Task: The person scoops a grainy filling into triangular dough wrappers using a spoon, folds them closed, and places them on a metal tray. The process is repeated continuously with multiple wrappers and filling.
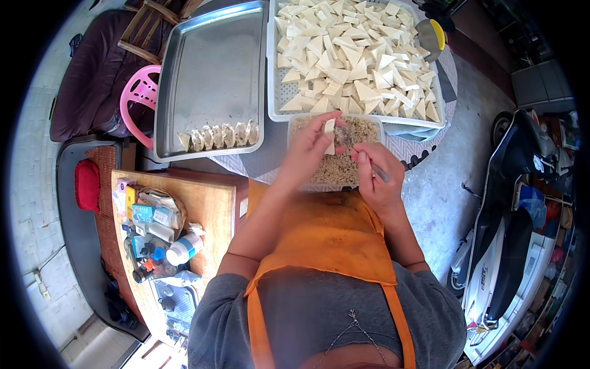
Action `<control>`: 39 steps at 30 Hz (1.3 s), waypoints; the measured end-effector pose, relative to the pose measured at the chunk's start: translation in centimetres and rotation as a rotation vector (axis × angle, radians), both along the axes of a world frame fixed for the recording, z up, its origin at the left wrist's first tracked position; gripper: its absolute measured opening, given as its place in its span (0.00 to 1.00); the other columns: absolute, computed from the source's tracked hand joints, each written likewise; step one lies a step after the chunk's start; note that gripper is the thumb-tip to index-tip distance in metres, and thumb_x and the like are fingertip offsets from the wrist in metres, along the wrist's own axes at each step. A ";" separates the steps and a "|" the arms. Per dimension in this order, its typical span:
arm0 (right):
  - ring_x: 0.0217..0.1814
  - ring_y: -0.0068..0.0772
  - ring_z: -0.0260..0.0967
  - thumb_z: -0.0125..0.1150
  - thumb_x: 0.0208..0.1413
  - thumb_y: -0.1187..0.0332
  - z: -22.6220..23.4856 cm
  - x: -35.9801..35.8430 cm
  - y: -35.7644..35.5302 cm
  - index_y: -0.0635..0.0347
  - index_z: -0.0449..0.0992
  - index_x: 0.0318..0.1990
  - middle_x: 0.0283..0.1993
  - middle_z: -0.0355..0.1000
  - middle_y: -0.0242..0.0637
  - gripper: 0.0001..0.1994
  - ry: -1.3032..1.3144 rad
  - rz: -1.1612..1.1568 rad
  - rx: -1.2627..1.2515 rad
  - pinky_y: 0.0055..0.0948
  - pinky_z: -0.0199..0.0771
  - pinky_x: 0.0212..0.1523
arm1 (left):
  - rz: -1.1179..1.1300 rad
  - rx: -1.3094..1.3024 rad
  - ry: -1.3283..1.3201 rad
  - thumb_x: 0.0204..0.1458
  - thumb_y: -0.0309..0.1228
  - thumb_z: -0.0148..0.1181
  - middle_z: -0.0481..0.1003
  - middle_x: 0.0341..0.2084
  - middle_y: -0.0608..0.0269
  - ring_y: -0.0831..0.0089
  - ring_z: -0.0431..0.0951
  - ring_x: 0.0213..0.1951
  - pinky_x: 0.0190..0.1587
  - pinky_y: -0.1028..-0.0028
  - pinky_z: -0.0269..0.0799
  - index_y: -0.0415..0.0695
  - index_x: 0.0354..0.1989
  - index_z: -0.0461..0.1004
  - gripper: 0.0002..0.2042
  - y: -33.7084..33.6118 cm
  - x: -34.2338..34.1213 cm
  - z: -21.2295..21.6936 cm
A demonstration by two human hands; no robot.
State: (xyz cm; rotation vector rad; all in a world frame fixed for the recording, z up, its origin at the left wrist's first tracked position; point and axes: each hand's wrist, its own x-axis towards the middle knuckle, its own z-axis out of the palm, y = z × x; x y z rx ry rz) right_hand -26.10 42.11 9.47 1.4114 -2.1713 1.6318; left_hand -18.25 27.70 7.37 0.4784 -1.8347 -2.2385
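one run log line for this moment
left hand: holding slim off-white piece; right hand: holding grey-handled tool; below: translucent rectangular plastic tub, brown crumbly filling

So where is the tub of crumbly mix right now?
In the head view, the tub of crumbly mix sits above centre, under the left hand and right hand, at the near edge of the white tray.

Dark grey short-sleeved shirt [224, 320], orange apron [326, 249] with two straps [259, 332], thin necklace [335, 340], small pendant [353, 314], possibly silver
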 end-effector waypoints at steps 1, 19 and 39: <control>0.25 0.32 0.72 0.50 0.52 0.80 0.1 0.0 -0.1 0.68 0.72 0.34 0.26 0.72 0.41 0.05 0.037 0.018 0.002 0.25 0.71 0.27 | 0.008 -0.006 0.004 0.54 0.21 0.40 0.70 0.43 0.67 0.86 0.69 0.40 0.32 0.86 0.62 0.45 0.57 0.62 0.20 0.0 0.0 -0.2; 0.24 0.38 0.68 0.54 0.47 0.81 -1.0 1.1 -0.8 0.64 0.71 0.34 0.26 0.70 0.42 0.06 0.248 0.017 0.068 0.27 0.69 0.26 | 0.078 -0.168 0.083 0.52 0.17 0.40 0.73 0.39 0.68 0.84 0.70 0.39 0.33 0.84 0.64 0.45 0.47 0.71 0.17 1.0 -0.4 -2.8; 0.23 0.19 0.67 0.46 0.61 0.68 -3.4 -3.5 2.0 0.66 0.73 0.37 0.26 0.73 0.36 0.11 -0.920 0.006 -0.113 0.16 0.66 0.24 | 0.122 0.148 0.027 0.52 0.20 0.43 0.73 0.40 0.64 0.81 0.72 0.39 0.38 0.84 0.67 0.40 0.44 0.69 0.13 -0.9 0.1 -2.1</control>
